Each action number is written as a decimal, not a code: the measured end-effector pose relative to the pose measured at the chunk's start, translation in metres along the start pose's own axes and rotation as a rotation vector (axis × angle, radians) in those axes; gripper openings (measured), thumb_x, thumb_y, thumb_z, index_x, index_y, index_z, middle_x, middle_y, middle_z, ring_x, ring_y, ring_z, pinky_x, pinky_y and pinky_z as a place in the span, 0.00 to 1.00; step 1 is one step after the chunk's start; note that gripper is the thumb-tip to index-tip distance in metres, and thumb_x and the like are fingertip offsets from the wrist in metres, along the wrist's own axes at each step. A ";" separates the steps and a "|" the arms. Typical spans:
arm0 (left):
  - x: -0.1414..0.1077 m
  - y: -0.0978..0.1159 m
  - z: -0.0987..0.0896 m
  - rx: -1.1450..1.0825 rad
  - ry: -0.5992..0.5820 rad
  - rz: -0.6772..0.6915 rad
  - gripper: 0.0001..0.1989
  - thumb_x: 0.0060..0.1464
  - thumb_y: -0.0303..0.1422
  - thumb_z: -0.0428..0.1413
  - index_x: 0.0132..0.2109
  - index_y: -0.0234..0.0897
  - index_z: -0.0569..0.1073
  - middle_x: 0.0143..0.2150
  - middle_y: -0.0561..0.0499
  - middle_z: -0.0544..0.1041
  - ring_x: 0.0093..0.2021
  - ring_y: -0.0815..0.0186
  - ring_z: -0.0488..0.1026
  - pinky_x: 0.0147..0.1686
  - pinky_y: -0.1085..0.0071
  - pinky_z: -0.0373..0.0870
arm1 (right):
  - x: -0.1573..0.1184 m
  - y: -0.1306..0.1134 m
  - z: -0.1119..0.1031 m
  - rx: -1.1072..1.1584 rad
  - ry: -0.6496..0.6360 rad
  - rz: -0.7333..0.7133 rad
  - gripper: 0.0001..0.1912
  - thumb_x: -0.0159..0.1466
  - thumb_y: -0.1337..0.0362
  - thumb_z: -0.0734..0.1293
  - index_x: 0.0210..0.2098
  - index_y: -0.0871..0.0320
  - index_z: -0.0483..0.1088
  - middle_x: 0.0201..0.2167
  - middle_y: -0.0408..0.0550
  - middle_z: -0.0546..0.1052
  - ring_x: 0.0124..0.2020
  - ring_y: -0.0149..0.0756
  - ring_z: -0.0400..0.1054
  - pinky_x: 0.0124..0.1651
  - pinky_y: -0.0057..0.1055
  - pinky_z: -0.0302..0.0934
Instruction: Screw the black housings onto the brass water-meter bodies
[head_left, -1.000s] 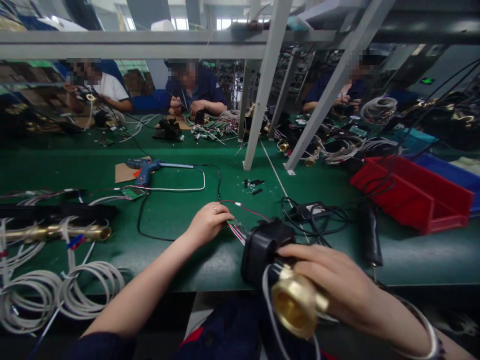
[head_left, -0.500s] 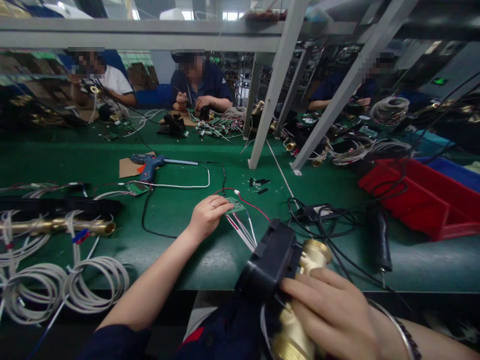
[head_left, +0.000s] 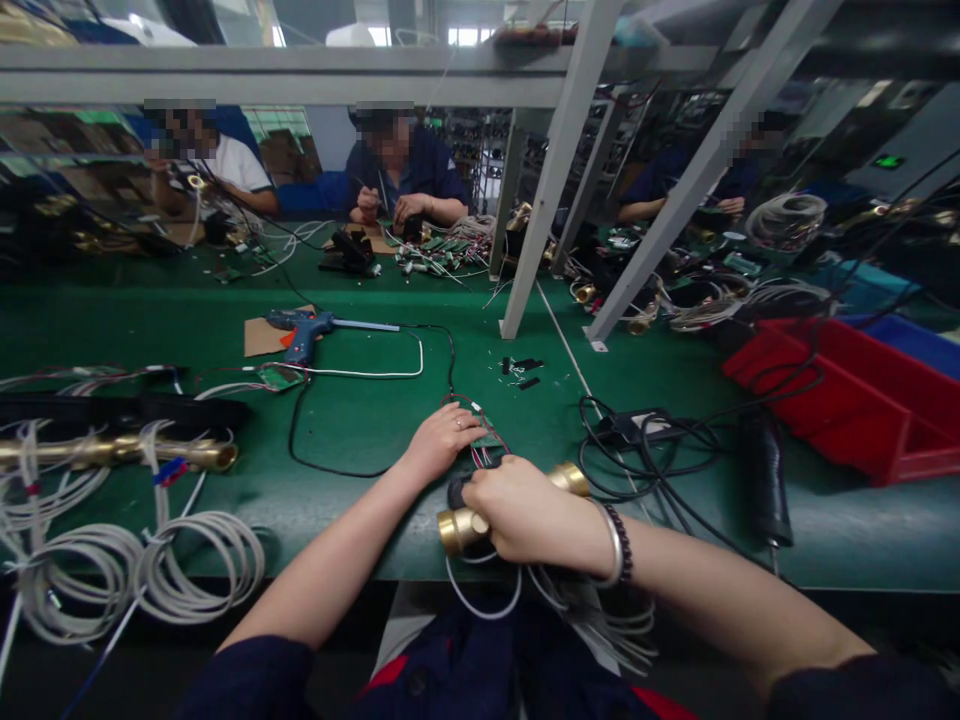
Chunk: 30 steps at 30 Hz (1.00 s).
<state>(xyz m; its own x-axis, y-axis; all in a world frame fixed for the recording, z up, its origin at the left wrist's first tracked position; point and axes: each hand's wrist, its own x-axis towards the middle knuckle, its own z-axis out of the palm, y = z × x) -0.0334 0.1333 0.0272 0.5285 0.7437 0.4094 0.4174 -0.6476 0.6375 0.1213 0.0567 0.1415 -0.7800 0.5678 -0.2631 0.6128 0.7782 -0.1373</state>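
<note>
My left hand (head_left: pixel 442 440) holds a small green circuit board (head_left: pixel 487 440) by its left side, low over the bench. Thin red and white wires run from the board toward a black housing (head_left: pixel 456 490) on a brass pipe fitting. My right hand (head_left: pixel 525 505) is closed over this fitting from above and hides most of the housing. One brass end (head_left: pixel 452 532) shows to the left of the hand, the other beyond it. A grey cable (head_left: pixel 487 612) loops below the fitting, over the bench's front edge.
A blue glue gun (head_left: pixel 301 335) lies on cardboard at left-centre. Finished-looking brass fittings (head_left: pixel 180 455) with coiled grey cables (head_left: pixel 199 565) are at left. At right are a black-handled tool (head_left: pixel 763 480), tangled black cords and a red bin (head_left: pixel 832 400). Co-workers sit across, behind slanted metal posts (head_left: pixel 559 170).
My right hand has carried the fitting forward and left, turning it housing-down onto the bench. My left hand has moved slightly right and nearer to me with the circuit board.
</note>
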 end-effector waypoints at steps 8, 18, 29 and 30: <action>-0.002 -0.004 -0.001 0.006 -0.076 -0.106 0.18 0.47 0.24 0.55 0.45 0.47 0.77 0.50 0.46 0.76 0.57 0.56 0.65 0.61 0.52 0.50 | 0.013 0.010 0.002 -0.003 0.114 0.069 0.08 0.53 0.74 0.64 0.32 0.67 0.74 0.31 0.60 0.77 0.37 0.48 0.71 0.41 0.39 0.61; -0.115 0.076 0.001 -0.017 -0.093 -0.464 0.36 0.46 0.28 0.56 0.63 0.41 0.56 0.65 0.43 0.58 0.65 0.54 0.52 0.62 0.50 0.50 | -0.082 -0.005 0.069 0.369 0.834 0.330 0.08 0.66 0.66 0.59 0.35 0.59 0.68 0.28 0.46 0.76 0.27 0.33 0.72 0.32 0.28 0.64; -0.094 0.088 0.033 0.103 0.117 -0.490 0.36 0.40 0.33 0.65 0.57 0.40 0.63 0.60 0.43 0.65 0.60 0.53 0.62 0.59 0.52 0.59 | -0.062 -0.018 0.116 0.347 0.891 0.376 0.11 0.70 0.65 0.55 0.43 0.61 0.68 0.33 0.50 0.76 0.33 0.35 0.72 0.36 0.29 0.64; -0.095 0.088 0.033 0.105 0.124 -0.484 0.35 0.40 0.33 0.65 0.57 0.40 0.64 0.60 0.43 0.65 0.60 0.53 0.62 0.59 0.52 0.59 | -0.062 -0.017 0.113 0.328 0.901 0.354 0.10 0.70 0.66 0.56 0.42 0.61 0.68 0.33 0.50 0.76 0.33 0.34 0.72 0.37 0.29 0.64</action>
<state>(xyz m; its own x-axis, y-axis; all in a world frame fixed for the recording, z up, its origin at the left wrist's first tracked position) -0.0228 0.0005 0.0232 0.1671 0.9725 0.1621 0.6684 -0.2326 0.7065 0.1735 -0.0219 0.0521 -0.2697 0.8472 0.4578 0.7255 0.4914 -0.4819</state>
